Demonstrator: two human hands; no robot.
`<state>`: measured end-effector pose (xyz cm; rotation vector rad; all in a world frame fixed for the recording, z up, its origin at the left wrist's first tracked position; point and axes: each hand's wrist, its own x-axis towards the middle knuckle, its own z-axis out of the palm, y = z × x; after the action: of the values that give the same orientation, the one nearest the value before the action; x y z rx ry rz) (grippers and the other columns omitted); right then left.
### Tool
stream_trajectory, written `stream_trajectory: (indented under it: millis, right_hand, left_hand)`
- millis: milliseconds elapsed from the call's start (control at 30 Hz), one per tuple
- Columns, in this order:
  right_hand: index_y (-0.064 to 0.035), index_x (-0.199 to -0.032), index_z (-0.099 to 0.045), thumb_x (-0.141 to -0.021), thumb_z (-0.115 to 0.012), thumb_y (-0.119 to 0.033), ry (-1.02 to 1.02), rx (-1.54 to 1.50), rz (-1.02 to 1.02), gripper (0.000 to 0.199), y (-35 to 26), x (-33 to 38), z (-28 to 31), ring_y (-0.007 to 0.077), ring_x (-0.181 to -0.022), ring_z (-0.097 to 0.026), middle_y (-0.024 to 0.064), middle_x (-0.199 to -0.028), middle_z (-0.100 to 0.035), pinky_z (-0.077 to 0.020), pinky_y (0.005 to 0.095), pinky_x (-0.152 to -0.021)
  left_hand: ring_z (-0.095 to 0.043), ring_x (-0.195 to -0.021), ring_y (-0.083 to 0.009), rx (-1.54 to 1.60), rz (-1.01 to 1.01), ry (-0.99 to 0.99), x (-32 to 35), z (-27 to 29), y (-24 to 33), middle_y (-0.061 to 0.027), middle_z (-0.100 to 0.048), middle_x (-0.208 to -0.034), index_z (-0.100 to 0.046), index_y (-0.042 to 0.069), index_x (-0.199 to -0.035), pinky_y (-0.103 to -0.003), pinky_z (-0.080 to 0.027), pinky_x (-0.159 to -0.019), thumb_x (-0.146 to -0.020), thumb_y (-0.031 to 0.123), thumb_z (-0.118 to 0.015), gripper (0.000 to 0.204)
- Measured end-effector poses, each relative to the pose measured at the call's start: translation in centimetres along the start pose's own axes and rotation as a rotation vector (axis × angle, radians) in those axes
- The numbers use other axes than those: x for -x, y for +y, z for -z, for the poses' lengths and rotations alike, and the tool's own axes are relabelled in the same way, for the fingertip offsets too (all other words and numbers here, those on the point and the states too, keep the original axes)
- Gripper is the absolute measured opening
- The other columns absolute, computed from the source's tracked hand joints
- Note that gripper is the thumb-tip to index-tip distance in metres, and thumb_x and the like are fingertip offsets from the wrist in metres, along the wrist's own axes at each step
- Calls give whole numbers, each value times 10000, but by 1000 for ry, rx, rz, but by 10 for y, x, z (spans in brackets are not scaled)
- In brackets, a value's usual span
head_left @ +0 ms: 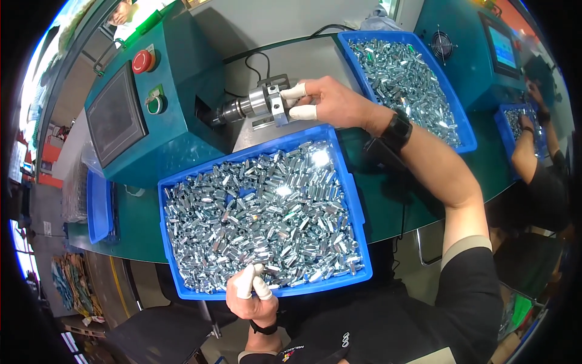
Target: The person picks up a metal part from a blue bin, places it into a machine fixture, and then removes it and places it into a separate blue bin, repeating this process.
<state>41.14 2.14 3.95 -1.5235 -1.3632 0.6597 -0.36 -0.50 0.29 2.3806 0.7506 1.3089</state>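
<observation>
My right hand reaches to the metal chuck of the teal machine. Its thumb and forefinger wear white finger cots and touch the clamp on the chuck's end; anything between them is hidden. A black watch sits on that wrist. My left hand, also with white finger cots, is at the near edge of the blue tray. It pinches among the small shiny hexagonal metal pieces that fill the tray.
A second blue tray of the same metal pieces stands at the back right. Another teal machine with a screen is at the far right, where another person's arm works at a third tray. An empty blue tray lies left.
</observation>
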Motion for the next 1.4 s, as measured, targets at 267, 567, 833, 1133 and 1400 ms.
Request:
stream_trajectory:
  millis: [267,567,833,1133,1400]
  right_hand:
    - [-34,-1401,-671,-964,-778,-173,-103,184,71,471,-17,2,6,150,-943,-664,55,-1067,-674,-526,310,-850]
    - [-43,-1371,-697,-973,-770,-224,-52,197,65,443,-9,4,1,152,-911,-652,62,-1031,-663,-511,306,-814]
    - [-10,-1323,-715,-971,-773,-326,51,-102,-156,476,-6,5,13,168,-852,-684,96,-966,-751,-558,341,-780]
    - [3,-1074,-726,-905,-745,-336,318,864,-67,379,-57,-15,-8,398,-895,-744,229,-942,-760,-590,491,-774]
    - [-20,-983,-685,-867,-703,-250,331,1093,-74,259,-65,2,33,430,-855,-731,226,-864,-733,-588,535,-755]
  left_hand:
    - [-701,-754,-271,-16,-15,-33,-5,4,1,-98,-766,-859,-716,-11,-1169,-370,-548,-693,-997,60,-634,203]
    - [-690,-751,-275,-10,-14,1,1,-1,-2,-100,-766,-868,-722,-19,-1158,-376,-542,-699,-999,65,-646,195]
    - [-709,-787,-234,-18,-26,31,1,-1,0,-133,-764,-901,-745,-48,-1180,-342,-554,-741,-1000,-7,-621,222]
    - [-697,-770,-240,-8,-49,67,0,-6,1,-107,-770,-893,-752,-27,-1157,-348,-540,-715,-977,-1,-656,206]
    - [-693,-745,-265,-4,-40,102,4,-1,-3,-91,-766,-879,-754,0,-1132,-365,-531,-672,-950,8,-687,194]
